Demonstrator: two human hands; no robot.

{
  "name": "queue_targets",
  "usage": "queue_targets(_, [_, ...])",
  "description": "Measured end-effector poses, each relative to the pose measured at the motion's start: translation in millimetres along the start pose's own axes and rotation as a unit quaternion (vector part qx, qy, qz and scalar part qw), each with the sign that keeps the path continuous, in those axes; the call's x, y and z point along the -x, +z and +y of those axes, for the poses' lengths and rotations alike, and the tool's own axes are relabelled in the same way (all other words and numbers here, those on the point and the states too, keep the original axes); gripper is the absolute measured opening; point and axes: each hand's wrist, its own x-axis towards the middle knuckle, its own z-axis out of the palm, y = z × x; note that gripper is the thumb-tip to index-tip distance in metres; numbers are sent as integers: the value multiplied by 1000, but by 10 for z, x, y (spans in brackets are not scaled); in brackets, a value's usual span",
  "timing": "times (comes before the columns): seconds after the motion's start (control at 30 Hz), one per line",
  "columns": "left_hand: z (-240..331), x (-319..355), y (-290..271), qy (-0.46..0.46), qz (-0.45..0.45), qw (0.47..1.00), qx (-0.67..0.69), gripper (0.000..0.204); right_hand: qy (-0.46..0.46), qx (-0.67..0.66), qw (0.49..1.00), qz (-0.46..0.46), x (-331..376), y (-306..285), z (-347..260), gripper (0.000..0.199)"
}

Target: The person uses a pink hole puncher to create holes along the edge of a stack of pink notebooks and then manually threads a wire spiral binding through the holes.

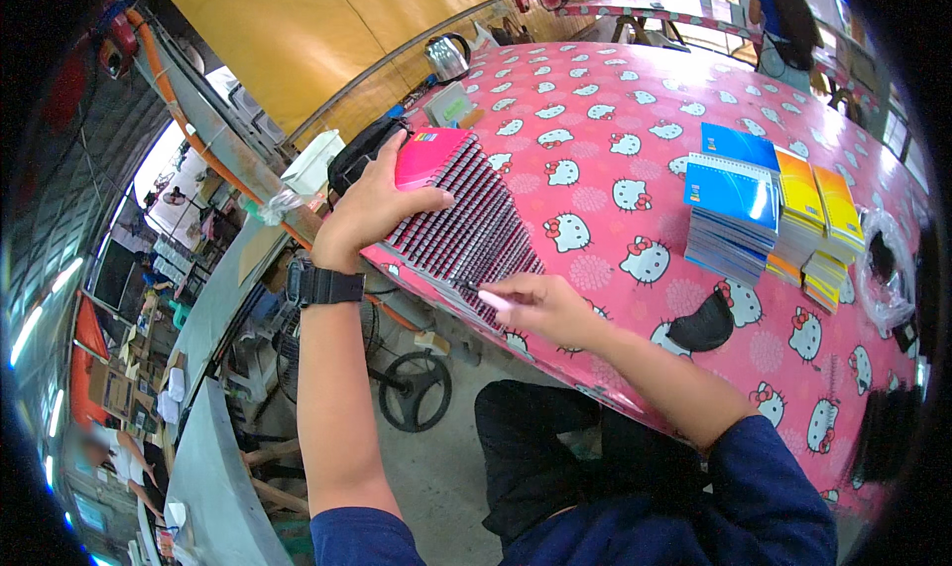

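Left hand (379, 204): spread, thumb and fingers apart, laid against the upper end of the notebook stack; thumb toward the spiral edges. Dark wristwatch (329, 285) on this wrist.

Right hand (543, 308): closed around a slim pink-handled tool (492, 300), dark at the tip. Long axis of tool slanting from the hand up and leftward; tip pointing at the spirals near the stack's lower end. Whether tip touches wire: cannot tell.

Notebook stack (466, 204): spiral-bound, one, at the near left edge of the table. Long axis running from upper left, where the bright pink cover shows, to lower right, near the right hand. Spiral edges facing the right hand; each binding row slanting from lower left to upper right.

Table (587, 197): pink covering, white cat-face pattern. Thereon, right side: blue notebooks (729, 204), piled; yellow notebooks (831, 209), just beside these; clear plastic roll (881, 286), right of the yellow; curved black item (701, 324), nearer the right forearm.

Beyond the left hand: black bag (359, 159), white container (312, 163). Far end: metal kettle (446, 60).
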Motion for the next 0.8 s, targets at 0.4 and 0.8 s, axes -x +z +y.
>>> queue_targets(0.4, [126,21,-38,-32,-33,999,-12,102,62,-7,998,-18,19,-34,-80,42])
queue_targets(0.8, [42,16,-4,5,15,1000,-3,109,-71,185,980,20,60,74,31,48])
